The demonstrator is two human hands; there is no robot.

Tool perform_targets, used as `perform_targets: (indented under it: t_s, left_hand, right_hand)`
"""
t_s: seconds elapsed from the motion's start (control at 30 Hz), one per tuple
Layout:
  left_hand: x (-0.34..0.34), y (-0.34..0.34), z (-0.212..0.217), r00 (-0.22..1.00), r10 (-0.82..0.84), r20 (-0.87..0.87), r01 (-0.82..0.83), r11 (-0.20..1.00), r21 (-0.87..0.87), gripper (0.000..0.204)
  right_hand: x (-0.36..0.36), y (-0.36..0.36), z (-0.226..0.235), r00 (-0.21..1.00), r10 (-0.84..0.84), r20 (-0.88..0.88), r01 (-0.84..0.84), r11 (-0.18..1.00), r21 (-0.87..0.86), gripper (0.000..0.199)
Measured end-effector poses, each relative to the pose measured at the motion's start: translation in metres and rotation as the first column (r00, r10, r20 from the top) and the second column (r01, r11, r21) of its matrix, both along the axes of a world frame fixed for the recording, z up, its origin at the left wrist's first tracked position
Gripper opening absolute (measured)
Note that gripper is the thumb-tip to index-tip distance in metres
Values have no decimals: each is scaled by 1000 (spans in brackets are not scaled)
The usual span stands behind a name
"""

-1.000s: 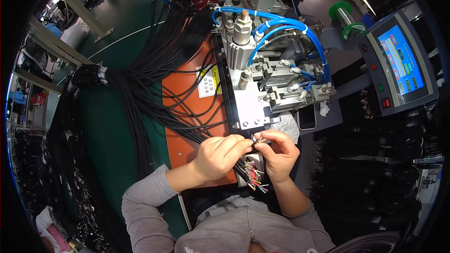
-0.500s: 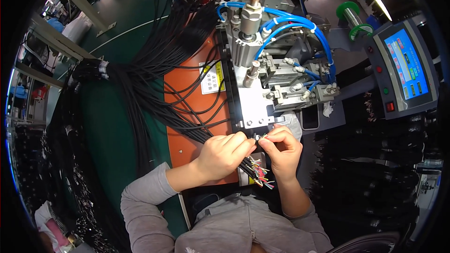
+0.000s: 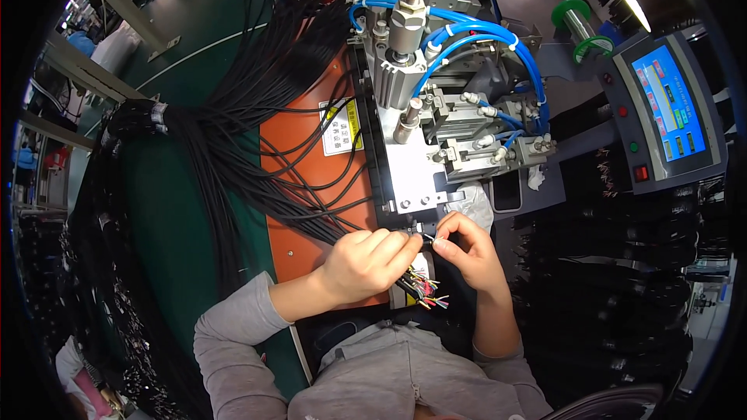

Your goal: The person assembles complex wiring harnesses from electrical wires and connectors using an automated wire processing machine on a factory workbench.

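Observation:
My left hand [image 3: 367,264] is closed, its thumb and forefinger pinched at the end of a black cable that mostly hides in the fist. A few thin wires [image 3: 429,236] stick out from those fingertips. Just to the right, my right hand [image 3: 471,255] pinches the tips of these wires between thumb and forefinger. Both hands are at the near edge of a machine's metal plate [image 3: 416,179]. Below my left hand lies a bundle of stripped cable ends with coloured wires [image 3: 426,292]. Black cables [image 3: 299,214] run from there up to the left.
Pneumatic cylinders [image 3: 408,23] and blue air hoses [image 3: 513,47] rise above the plate. A control screen [image 3: 668,105] stands at right, with a green wire spool [image 3: 580,29] behind it. More black cables [image 3: 607,288] hang at right. An orange board [image 3: 311,163] lies left of the machine.
The view has shifted slightly, moving the machine left in the picture. My right fingertips have come down a little and drawn slightly apart from the left ones, with thin wires showing between them.

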State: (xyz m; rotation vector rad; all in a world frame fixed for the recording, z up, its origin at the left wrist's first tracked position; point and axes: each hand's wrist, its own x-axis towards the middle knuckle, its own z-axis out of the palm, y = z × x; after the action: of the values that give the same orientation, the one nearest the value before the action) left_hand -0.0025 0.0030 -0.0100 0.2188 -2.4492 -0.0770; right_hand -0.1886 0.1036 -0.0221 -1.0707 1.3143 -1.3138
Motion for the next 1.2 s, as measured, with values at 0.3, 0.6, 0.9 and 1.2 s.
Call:
perform_targets:
  t_s: [0.3,0.6,0.9,1.2]
  left_hand:
    - [-5,6,-2,981,54,184,-48,998,-41,26]
    - [-5,12,1,959,116,258,-116,993,-12,27]
    - [-10,4,6,977,100,190,-104,995,11,24]
    - [1,6,9,969,116,220,-137,987,82,24]
  right_hand:
    - [11,-14,-8,702,-321,-635,155,940,-304,5]
    - [22,-13,-15,632,-352,-691,152,930,-335,7]
    - [22,-13,-45,930,-316,-189,318,948,-21,5]
    - [28,-12,-43,908,-368,-200,368,929,-38,6]
